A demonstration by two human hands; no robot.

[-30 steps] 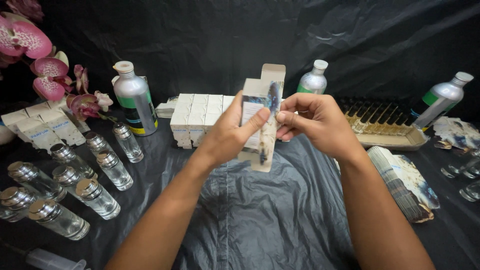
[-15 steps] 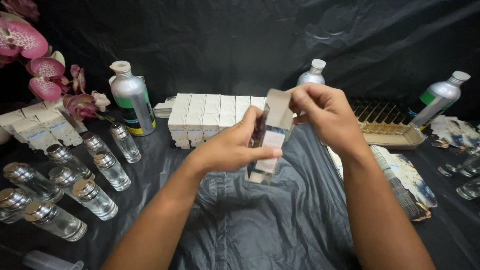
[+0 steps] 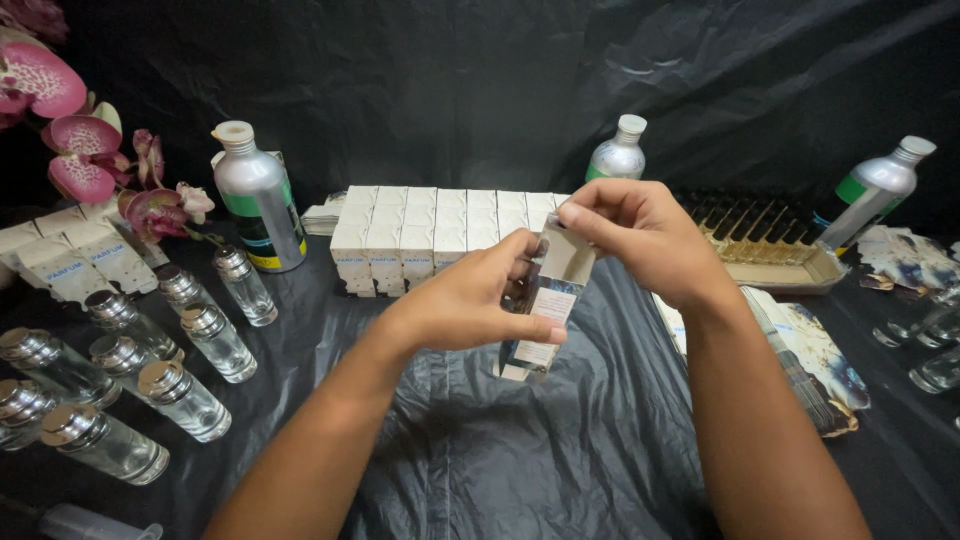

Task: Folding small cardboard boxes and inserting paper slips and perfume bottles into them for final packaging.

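My left hand (image 3: 470, 300) grips a small tall carton (image 3: 545, 305), white with a dark blue printed side, held upright above the black sheet. My right hand (image 3: 640, 235) pinches the carton's top end, where the flap is folded down. Behind my hands stands a block of several closed white cartons (image 3: 420, 235) in rows.
Several clear glass bottles with silver caps (image 3: 185, 400) lie at the left, beside pink orchid flowers (image 3: 70, 130). Three silver metal bottles (image 3: 258, 200) (image 3: 618, 152) (image 3: 870, 190) stand at the back. A tray of small dark vials (image 3: 780, 262) and flat printed cartons (image 3: 810, 360) are at the right.
The carton's top flap stood up open a second ago; my right hand has pushed it down and now pinches the closed top. The carton has turned slightly in my left hand.
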